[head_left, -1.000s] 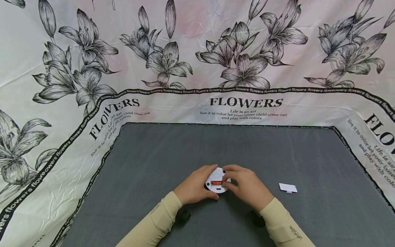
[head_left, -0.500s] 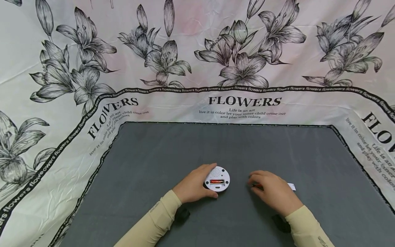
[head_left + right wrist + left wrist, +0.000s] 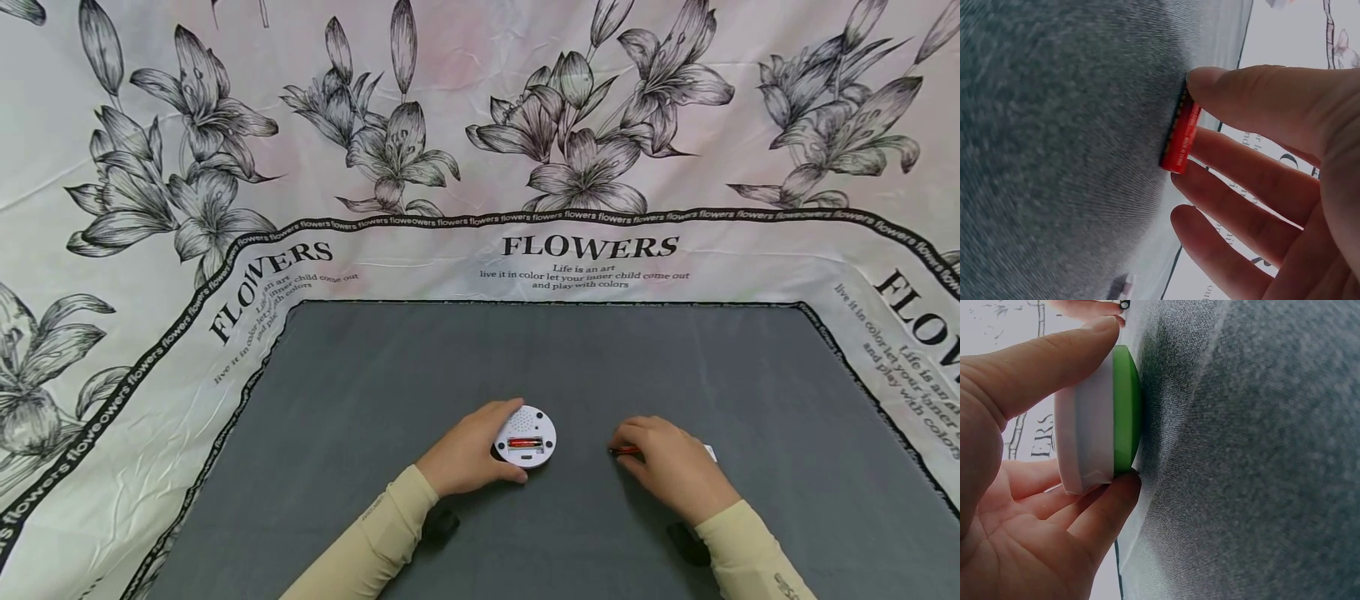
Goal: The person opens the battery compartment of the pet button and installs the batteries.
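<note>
Two hands: both low on the grey cloth-covered counter (image 3: pixel 570 358).
Left hand (image 3: pixel 468 454): grips the round white-and-green plastic device (image 3: pixel 527 437), a red battery showing in its open slot.
Right hand (image 3: pixel 671 471): pinches a small red cylindrical battery (image 3: pixel 1180 139) against the cloth.
Behind right hand: small white plastic cover (image 3: pixel 708 452).
Far: white flower-printed cloth (image 3: pixel 480 125).

Landmark: round device (image 3: pixel 527 438), lying on the mat (image 3: pixel 570 367) that covers the counter, in the near half, slightly left of centre. Left hand (image 3: pixel 468 454) is against the device's left and near edge — thumb and fingers clasp its rim. Battery (image 3: pixel 625 451) lies on the mat to the right of the device, apart from it, pinched by the right hand (image 3: pixel 671 471). Small cover piece (image 3: pixel 709 452) sits further right, just behind that hand. Printed cloth (image 3: pixel 480 167) lies behind the device, bordering the mat on its left, right and far sides.
</note>
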Available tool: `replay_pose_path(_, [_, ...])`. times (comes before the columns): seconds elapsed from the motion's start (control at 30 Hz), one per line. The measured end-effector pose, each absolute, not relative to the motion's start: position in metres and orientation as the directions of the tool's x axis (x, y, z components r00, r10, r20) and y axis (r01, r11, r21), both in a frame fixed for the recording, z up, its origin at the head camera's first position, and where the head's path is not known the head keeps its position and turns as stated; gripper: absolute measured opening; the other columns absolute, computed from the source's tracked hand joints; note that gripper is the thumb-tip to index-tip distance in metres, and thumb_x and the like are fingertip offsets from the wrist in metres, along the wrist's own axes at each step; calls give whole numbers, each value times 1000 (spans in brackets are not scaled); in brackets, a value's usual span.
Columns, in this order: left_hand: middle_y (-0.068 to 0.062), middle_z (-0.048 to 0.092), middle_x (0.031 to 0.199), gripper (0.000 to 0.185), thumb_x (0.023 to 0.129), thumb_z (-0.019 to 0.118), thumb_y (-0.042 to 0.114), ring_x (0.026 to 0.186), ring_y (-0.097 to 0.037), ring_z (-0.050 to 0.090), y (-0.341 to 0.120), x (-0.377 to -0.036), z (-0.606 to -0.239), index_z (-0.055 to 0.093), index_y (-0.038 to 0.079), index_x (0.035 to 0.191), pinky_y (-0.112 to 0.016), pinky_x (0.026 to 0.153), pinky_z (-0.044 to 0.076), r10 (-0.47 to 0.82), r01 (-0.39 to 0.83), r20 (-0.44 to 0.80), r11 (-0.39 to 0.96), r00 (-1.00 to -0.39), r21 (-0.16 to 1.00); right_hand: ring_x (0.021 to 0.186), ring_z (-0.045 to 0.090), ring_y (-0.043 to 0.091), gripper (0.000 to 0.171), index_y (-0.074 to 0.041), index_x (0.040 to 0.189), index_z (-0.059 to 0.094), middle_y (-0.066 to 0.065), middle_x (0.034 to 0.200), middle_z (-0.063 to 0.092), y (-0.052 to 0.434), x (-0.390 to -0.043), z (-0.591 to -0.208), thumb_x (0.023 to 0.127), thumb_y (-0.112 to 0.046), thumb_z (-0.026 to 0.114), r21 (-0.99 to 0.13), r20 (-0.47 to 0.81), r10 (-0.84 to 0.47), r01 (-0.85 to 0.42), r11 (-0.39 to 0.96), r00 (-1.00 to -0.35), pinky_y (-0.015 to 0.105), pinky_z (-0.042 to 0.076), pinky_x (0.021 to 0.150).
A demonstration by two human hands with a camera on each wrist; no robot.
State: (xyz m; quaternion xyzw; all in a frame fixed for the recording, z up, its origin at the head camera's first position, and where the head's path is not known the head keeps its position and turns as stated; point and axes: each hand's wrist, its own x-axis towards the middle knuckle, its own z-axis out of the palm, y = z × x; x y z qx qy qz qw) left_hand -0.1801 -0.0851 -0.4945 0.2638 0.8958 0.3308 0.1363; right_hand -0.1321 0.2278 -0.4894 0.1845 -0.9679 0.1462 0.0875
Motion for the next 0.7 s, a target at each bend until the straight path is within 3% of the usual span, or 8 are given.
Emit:
replay_pose_path(0.47, [-5,50,166,102,85,95,32,149,-20,53,-87,-179,-493,39,13,168,-42,125,44,571,389,-60,628,-818,674,82,61,10,27,-26,87,75,-12,87,64,216,-138,-495,81,-8,94,-210,291,-364,-430,878,-885,32,54,66])
replay_pose_path(0.7, [-5,50,167,102,86,95,34,150,-20,52,-87,-179,-492,38,15,169,-42,125,44,570,386,-70,636,-818,668,83,62,9,25,-25,92,78,-12,88,65,196,-140,-482,82,-9,94,-198,357,-399,-486,851,-845,34,57,68])
